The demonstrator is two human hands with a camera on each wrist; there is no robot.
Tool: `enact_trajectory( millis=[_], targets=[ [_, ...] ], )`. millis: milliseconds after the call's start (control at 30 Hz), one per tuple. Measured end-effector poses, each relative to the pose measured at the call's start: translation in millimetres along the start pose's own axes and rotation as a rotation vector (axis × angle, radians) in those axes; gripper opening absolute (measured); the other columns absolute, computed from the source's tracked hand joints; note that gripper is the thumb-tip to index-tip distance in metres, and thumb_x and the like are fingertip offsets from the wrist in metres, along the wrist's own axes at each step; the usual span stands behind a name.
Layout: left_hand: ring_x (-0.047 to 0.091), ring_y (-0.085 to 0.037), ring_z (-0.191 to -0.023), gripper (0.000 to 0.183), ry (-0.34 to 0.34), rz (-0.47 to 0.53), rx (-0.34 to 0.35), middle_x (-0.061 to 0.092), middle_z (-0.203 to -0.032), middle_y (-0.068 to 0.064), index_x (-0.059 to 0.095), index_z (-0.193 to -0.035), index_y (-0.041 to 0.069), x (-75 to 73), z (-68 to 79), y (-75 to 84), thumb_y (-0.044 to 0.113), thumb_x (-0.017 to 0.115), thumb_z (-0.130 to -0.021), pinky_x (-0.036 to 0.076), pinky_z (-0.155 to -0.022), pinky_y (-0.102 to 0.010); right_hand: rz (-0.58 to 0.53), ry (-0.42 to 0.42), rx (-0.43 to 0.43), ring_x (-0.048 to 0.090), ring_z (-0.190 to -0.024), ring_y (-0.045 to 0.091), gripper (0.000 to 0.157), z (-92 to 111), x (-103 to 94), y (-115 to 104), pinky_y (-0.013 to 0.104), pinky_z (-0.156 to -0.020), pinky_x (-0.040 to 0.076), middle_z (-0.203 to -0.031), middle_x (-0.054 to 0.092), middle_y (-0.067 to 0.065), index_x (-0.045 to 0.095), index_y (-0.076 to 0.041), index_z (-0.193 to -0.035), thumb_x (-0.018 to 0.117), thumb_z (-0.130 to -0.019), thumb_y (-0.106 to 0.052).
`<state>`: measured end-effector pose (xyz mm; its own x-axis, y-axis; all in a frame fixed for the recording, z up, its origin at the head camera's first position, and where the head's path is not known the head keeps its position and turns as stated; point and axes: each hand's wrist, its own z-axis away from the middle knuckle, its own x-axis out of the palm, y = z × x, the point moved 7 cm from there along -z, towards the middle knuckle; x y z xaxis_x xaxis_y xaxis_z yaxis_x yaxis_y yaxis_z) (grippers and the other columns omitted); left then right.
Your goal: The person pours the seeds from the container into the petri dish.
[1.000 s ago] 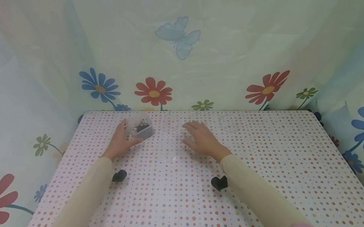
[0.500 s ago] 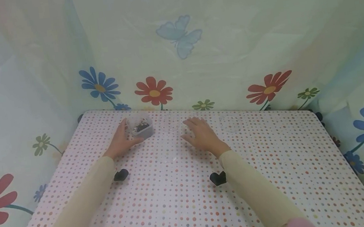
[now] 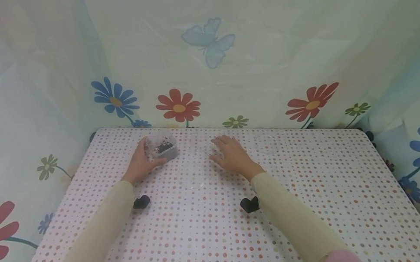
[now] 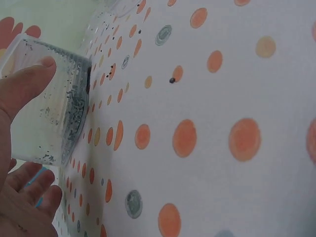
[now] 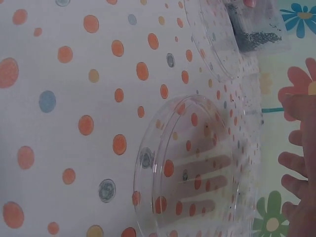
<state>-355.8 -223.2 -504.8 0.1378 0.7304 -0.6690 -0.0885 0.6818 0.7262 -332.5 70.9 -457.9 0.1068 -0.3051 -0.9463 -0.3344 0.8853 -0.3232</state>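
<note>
My left hand (image 3: pixel 141 163) holds a clear square plastic tub (image 3: pixel 167 151) at the back left of the table. In the left wrist view the thumb (image 4: pixel 34 79) lies against the tub's wall, and the other fingers reach around its lower side. Black-and-white bits show inside the tub, with dark grains gathered at its base. My right hand (image 3: pixel 233 156), its fingers relaxed and holding nothing, hovers right of the tub. Beneath it in the right wrist view lies a clear round dish (image 5: pixel 160 168), darkened by the shadow of the fingers.
A second clear dish (image 5: pixel 217 64) lies between the first one and the tub. Another faint clear round piece (image 3: pixel 265 142) is to the right of my right hand. Small dark grains (image 4: pixel 172 80) dot the polka-dot tablecloth (image 3: pixel 192 246). A flowered curtain (image 3: pixel 258 77) rises behind the table.
My right hand has shifted slightly away from me, toward the back of the table, then stayed there. My left hand keeps its place at the tub.
</note>
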Motion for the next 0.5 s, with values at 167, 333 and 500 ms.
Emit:
enact_trajectory(
  millis=[167,333,500],
  targets=[
    [0.018,-0.038,-0.148,0.119,-0.002,0.037,0.001,0.013,-0.162,-0.016,-0.002,-0.156,0.020,1.8,0.1,-0.1,0.053,0.077,-0.074,0.022,-0.119,-0.057,-0.024,-0.001,-0.004,0.025,-0.148,0.030,0.058,-2.6,0.7,1.8,0.049,-0.123,0.015,-0.154,0.038,0.009,0.039,-0.014,-0.147,0.052,-0.097,-0.041],
    [0.027,-0.040,-0.144,0.114,0.001,0.061,0.008,0.019,-0.160,-0.018,0.000,-0.156,0.023,2.6,3.8,3.4,0.052,0.076,-0.076,0.029,-0.116,-0.057,-0.041,-0.005,-0.008,0.026,-0.147,0.031,0.057,-5.9,2.0,3.6,0.050,-0.123,0.015,-0.153,0.039,0.010,0.040,-0.013,-0.146,0.052,-0.097,-0.040],
    [0.031,-0.041,-0.142,0.112,0.001,0.085,0.004,0.023,-0.158,-0.018,0.003,-0.155,0.025,2.1,3.5,4.1,0.052,0.077,-0.075,0.032,-0.114,-0.057,-0.051,-0.004,-0.007,0.028,-0.146,0.032,0.057,-8.7,3.0,4.6,0.050,-0.123,0.016,-0.153,0.040,0.011,0.041,-0.012,-0.146,0.052,-0.097,-0.040]
  ],
)
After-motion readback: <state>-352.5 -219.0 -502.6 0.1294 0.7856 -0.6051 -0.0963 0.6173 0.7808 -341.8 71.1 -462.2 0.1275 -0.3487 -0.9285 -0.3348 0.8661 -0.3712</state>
